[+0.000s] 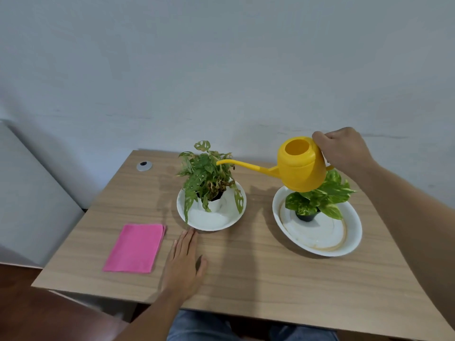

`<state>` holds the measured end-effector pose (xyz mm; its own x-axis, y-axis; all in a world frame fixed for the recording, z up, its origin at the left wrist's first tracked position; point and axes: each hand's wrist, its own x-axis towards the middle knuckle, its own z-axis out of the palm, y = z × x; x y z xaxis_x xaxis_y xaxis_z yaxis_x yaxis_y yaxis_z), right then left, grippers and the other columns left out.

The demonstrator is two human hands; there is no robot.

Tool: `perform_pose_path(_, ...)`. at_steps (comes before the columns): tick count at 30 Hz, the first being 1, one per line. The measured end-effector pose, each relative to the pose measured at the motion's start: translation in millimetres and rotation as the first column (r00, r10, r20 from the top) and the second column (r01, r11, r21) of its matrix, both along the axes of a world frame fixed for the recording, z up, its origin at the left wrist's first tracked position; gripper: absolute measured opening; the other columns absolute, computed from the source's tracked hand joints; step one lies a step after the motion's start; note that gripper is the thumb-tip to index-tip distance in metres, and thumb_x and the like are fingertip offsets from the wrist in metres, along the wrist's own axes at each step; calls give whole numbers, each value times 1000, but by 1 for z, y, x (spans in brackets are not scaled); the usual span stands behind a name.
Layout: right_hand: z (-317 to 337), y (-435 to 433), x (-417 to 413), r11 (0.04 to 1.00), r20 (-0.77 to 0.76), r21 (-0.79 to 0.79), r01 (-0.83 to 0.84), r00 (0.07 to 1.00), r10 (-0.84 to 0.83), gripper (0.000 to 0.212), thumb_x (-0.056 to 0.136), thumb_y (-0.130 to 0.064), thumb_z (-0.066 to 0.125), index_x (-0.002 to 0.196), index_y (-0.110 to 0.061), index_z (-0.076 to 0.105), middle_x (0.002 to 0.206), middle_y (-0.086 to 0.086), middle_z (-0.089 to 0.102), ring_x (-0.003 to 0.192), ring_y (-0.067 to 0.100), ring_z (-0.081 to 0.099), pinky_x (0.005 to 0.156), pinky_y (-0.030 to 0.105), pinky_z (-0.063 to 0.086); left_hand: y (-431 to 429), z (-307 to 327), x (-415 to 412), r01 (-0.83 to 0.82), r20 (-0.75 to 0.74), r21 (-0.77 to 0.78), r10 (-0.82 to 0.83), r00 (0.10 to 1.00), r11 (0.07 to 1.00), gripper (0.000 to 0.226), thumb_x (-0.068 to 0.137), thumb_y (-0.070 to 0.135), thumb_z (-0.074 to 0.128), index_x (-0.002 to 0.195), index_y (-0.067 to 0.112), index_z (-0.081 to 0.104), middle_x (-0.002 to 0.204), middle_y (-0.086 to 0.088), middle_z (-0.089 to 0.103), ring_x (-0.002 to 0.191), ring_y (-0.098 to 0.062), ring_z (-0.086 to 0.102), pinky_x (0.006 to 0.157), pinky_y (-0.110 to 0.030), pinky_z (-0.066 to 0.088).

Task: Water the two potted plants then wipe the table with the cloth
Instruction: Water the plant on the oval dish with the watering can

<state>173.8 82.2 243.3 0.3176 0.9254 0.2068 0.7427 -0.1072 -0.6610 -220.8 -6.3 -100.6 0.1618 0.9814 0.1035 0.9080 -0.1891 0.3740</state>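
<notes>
Right hand (344,151) grips the yellow watering can (299,166), spout over the left potted plant (208,178); left hand (183,264) lies open-palmed on the tabletop (258,274) beside it.

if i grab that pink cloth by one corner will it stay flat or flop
The pink cloth will probably flop: it looks like thin fabric folded in layers, so lifting one corner would likely unfold it. It seems light, and pushed across the smooth wooden table it should slide or bunch, not roll.
</notes>
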Motion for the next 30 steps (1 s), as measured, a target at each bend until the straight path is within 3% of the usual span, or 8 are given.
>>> perform_pose_path(6,3,-7,20,999,40,-21,40,998,-39,48,100,-31,59,64,-5,39,64,15,36,59,25,34,57,36,31,1,-1,0,-15,-17,-20,15,1000,1000,83,109,53,35,179,16,10,187,-3,14,173,-17,2,141,-43,8)
perform_pose_path(15,11,8,38,995,80,-11,97,992,-96,50,99,-33,58,61,-7,38,64,17,38,61,29,36,56,37,33,1,-8,-3,-11,-46,9,11,999,1000,82,110,55,38,179,16,14,187,0,13,173,-14,2,140,-39,6)
perform_pose_path(22,19,29,22,997,25,13,73,997,-73,51,96,-33,57,67,7,47,67,20,53,60,29,43,56,34,37,0,-1,0,-26,-54,-41,24,998,999,83,111,57,35,179,19,7,188,3,5,173,-12,-4,141,-41,7)
perform_pose_path(25,21,36,10,999,5,18,44,999,-44,56,95,-35,57,75,17,50,68,20,52,62,28,44,56,34,37,0,0,0,-33,-49,-32,31,998,999,83,110,56,37,179,18,11,187,1,10,173,-14,1,140,-42,11)
perform_pose_path(30,19,39,-7,1000,0,17,-11,1000,11,57,94,-36,57,78,19,52,69,19,50,63,27,44,57,33,36,-2,1,-1,-27,-70,-39,25,997,999,83,111,57,34,179,19,7,187,1,9,173,-15,1,141,-43,11)
